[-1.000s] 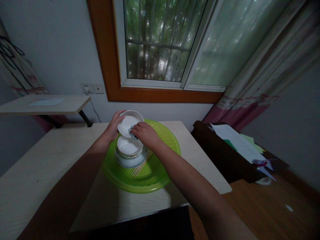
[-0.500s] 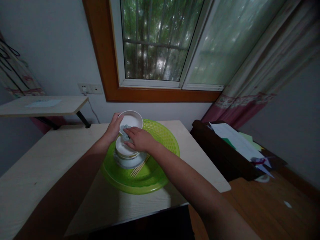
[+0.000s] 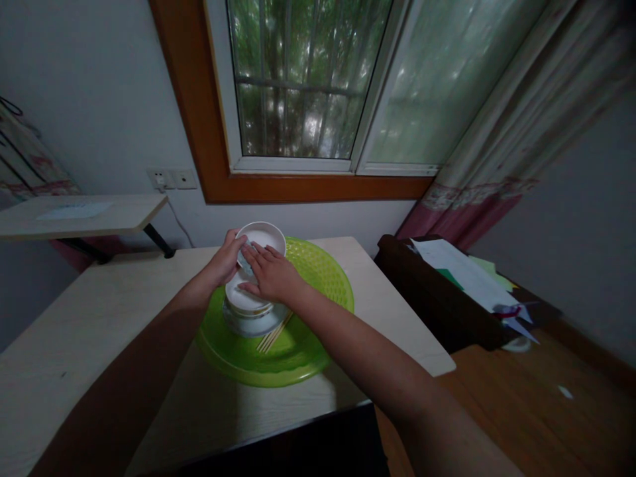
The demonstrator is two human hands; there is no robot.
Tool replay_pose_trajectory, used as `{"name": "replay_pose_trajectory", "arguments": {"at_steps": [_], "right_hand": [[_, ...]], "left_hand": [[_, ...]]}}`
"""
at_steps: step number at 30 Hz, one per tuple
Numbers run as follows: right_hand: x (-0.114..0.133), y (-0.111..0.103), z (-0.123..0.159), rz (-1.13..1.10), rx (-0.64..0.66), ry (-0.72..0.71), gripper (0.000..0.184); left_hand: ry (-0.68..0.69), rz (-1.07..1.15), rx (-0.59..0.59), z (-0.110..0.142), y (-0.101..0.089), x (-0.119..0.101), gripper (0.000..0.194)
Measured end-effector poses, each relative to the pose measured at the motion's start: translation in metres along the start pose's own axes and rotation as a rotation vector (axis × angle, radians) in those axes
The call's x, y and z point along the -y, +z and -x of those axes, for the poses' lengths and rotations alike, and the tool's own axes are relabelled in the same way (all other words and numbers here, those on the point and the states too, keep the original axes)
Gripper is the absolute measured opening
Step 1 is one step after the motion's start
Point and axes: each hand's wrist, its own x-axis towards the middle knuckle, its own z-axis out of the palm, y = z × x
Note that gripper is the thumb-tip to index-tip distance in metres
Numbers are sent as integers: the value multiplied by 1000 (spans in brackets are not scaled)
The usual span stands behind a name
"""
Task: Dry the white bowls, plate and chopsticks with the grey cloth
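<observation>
Left hand (image 3: pixel 224 260) is clamping the bowl (image 3: pixel 269 234); right hand (image 3: pixel 274 273), fingers spread, is pressing cloth (image 3: pixel 245 260) inside, seemingly for wiping, next needing steadiness.

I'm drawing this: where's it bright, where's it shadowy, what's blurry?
Head view: the window is brightest; head view: shadows darken the table in front of the green tray; head view: the window's right pane looks hazy, and the cloth under the right hand lacks clear detail.

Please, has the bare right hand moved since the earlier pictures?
Yes, to the left, against the round, bright-green plastic tray: the right hand now lies nearer the bare left hand.
</observation>
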Motion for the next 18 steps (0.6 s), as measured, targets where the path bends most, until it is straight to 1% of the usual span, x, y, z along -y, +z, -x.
{"name": "replay_pose_trajectory", "arguments": {"at_steps": [4,7,10,13,15,18], "right_hand": [[3,-2,-2,17,-26,34,85],[4,-4,-4,22,-37,35,81],[2,-6,-4,31,-50,33,78],[0,-13,-5,38,-101,44,78],[-1,-19,-5,25,-125,40,73],[-2,-26,-6,7,-103,8,53]], "left_hand": [[33,31,0,-1,0,-2,37],[75,46,-36,-1,0,-3,36],[78,44,-64,-2,0,-3,39],[104,51,-99,-4,-2,-4,39],[141,42,-130,-5,-4,-6,38],[177,48,-190,-6,-6,-6,36]]}}
